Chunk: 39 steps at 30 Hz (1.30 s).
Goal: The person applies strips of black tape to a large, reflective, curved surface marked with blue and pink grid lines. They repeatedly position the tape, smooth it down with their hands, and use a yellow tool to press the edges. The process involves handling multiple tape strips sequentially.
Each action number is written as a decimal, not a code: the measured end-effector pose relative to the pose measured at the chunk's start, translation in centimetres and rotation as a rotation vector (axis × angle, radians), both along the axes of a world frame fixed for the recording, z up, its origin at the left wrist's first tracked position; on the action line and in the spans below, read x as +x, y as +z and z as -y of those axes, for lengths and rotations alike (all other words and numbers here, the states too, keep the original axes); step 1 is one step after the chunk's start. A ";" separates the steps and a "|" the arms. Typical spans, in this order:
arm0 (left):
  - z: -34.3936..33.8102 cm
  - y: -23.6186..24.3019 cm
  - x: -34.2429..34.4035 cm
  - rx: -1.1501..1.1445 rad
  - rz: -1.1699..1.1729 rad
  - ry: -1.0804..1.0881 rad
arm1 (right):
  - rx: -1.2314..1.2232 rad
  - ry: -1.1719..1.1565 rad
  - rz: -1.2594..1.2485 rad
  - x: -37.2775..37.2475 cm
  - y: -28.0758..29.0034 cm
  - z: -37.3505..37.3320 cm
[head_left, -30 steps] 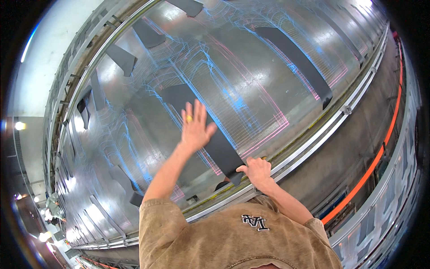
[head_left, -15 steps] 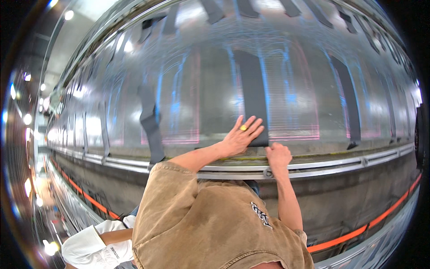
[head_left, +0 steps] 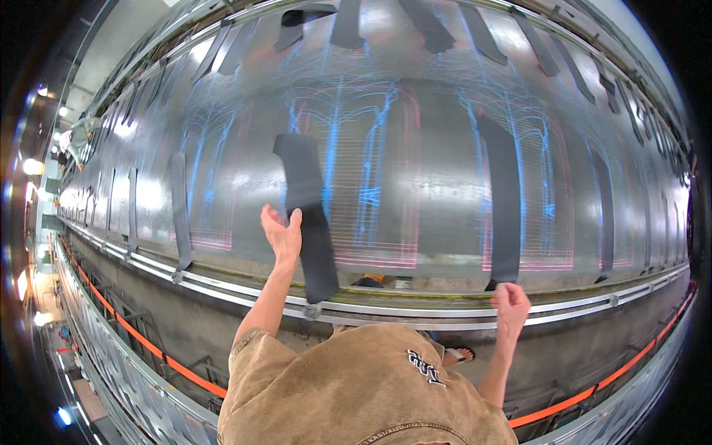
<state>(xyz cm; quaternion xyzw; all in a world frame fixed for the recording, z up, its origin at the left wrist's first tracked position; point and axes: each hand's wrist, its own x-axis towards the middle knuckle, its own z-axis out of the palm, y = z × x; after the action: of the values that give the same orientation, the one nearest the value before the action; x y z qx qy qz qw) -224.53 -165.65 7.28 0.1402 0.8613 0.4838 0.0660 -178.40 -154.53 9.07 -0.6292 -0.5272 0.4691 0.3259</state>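
Note:
A long table point(head_left: 437, 178) with a shiny grey surface lies before me, marked with blue and pink lines. My left hand point(head_left: 283, 236) is over it, fingers apart, thumb overlapping the left edge of a dark grey strip point(head_left: 300, 174). That strip bends midway, and its near end hangs over the table's front edge. Further right, a second dark grey strip point(head_left: 504, 200) lies flat between the lines. At its near end my right hand point(head_left: 512, 302) is closed, with curled fingers. Whether it pinches anything is hidden.
More dark strips, including a narrow strip point(head_left: 180, 208), lie along both long sides. Metal rails point(head_left: 415, 314) run along the front edge, with an orange bar point(head_left: 556, 409) behind me. Another person point(head_left: 76, 139) is at the far left. A sandalled foot point(head_left: 461, 354) shows below.
My left hand has lifted off the right strip and moved left to the bent one. My right hand stays closed by the right strip's near end. The view has shifted left.

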 end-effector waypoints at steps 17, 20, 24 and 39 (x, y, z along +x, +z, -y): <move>5.4 -0.8 -2.0 -0.096 0.365 -0.348 | -0.438 0.676 -0.194 -25.5 -3.2 10.4; 3.9 0.4 0.1 0.316 0.758 -0.248 | -0.705 0.549 -0.457 -25.9 -0.8 10.0; 3.0 0.6 1.2 0.469 0.979 -0.188 | -0.746 0.654 -0.612 -25.6 -1.0 10.4; -4.7 -1.8 -11.1 0.392 1.431 -0.355 | -0.405 0.418 -0.327 -34.4 12.0 15.2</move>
<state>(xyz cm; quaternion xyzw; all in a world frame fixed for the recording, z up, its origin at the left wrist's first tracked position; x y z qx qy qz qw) -235.65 -160.91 5.47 -0.0620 0.4716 0.5830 0.6586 -212.82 -169.77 21.10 -0.4757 -0.4817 0.7158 0.1710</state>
